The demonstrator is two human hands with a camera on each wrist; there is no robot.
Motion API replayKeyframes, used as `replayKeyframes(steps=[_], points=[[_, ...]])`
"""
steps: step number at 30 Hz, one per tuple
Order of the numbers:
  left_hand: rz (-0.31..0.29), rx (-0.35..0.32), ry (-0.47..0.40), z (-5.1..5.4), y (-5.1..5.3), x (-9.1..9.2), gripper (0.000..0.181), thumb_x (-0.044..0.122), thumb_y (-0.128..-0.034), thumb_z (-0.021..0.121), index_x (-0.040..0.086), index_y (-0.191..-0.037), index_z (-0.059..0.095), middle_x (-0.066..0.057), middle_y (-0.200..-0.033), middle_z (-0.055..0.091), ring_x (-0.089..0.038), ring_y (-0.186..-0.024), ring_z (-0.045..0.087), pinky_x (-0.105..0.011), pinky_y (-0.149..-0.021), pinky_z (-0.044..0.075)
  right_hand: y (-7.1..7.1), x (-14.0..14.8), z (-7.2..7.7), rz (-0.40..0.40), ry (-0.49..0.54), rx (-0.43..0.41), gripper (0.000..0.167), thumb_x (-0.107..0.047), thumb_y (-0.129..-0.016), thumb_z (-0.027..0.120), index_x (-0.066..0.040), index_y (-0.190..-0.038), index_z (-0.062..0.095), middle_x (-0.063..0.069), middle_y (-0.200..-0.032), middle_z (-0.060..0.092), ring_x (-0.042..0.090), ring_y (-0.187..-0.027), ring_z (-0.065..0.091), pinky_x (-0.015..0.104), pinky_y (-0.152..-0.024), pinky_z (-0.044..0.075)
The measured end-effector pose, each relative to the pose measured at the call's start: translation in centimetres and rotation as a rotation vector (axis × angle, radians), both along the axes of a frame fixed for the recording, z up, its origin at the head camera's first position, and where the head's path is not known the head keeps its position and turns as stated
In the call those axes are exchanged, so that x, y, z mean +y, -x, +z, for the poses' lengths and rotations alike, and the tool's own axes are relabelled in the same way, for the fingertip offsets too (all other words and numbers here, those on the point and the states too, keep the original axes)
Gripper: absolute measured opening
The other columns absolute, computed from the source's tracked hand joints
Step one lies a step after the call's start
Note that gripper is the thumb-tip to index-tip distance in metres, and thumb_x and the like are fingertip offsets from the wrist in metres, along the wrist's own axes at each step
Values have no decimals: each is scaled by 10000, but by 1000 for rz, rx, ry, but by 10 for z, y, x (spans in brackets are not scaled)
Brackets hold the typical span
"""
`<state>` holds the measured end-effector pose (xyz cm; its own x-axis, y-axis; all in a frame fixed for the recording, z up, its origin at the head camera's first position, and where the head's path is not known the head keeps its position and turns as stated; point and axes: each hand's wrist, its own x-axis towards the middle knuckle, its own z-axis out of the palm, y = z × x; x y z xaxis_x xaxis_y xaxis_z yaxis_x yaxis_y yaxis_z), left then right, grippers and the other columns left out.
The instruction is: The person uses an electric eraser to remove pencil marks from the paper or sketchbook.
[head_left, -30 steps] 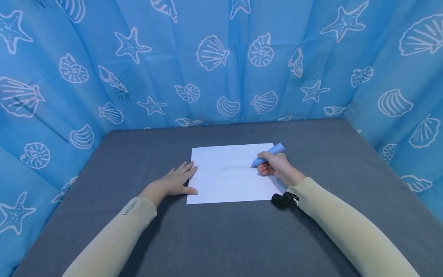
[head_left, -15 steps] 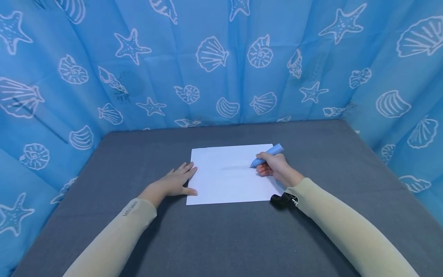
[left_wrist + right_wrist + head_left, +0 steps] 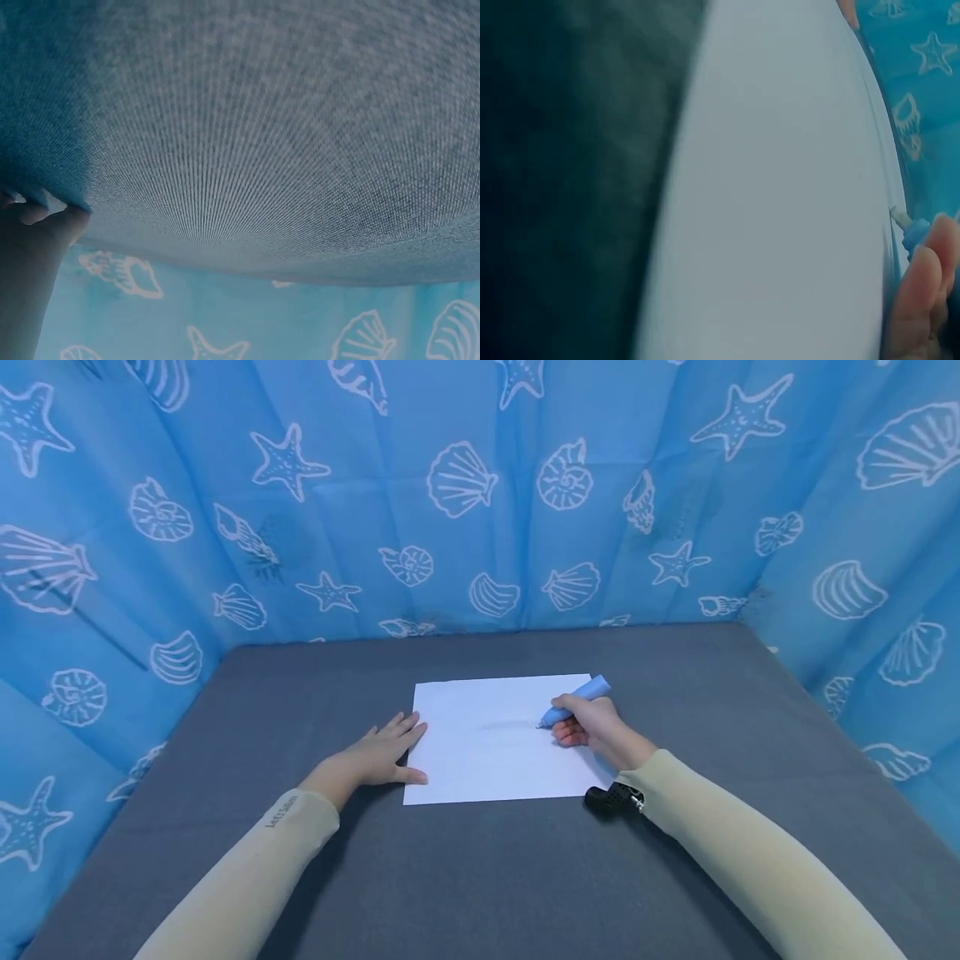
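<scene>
A white sheet of paper (image 3: pixel 480 768) lies on the grey cloth in the head view. My left hand (image 3: pixel 372 755) rests flat at its left edge, fingers spread, with fingertips and thumb on the sheet. On the sheet's right side, my right hand (image 3: pixel 596 722) grips a thick blue marker (image 3: pixel 594 687), which leans with its tip toward the paper's middle. In the right wrist view the pale tip of the marker (image 3: pixel 913 234) reaches the paper (image 3: pixel 780 180) or hovers just above it; I cannot tell which. Faint grey streaks show mid-sheet. The left wrist view catches only part of the left hand (image 3: pixel 45 240).
The grey tablecloth (image 3: pixel 480 877) spreads around the sheet on all sides. A blue curtain (image 3: pixel 510 543) with white shells and starfish hangs behind and along both sides. A small black device (image 3: pixel 607 799) sits under the right wrist by the sheet's near corner.
The right hand and marker have shifted very slightly left and nearer, as the head view itself moved a little. The left hand and paper keep their places.
</scene>
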<state>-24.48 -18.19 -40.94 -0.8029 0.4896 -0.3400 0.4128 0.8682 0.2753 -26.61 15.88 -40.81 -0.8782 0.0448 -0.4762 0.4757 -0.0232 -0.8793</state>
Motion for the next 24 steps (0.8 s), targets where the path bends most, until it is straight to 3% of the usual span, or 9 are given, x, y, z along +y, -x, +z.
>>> replayKeyframes(steps=[24], points=[[-22,0,-11,-5,4,-1,984,621,-865,596,78,-1560,158,-136,-1623,46,-353,-1473,-22,-600,-1135,47,-2,9,-2,-11,12,16,250,-199,-936,616,31,-841,640,52,-597,615,97,-480,580,229,-510,529]])
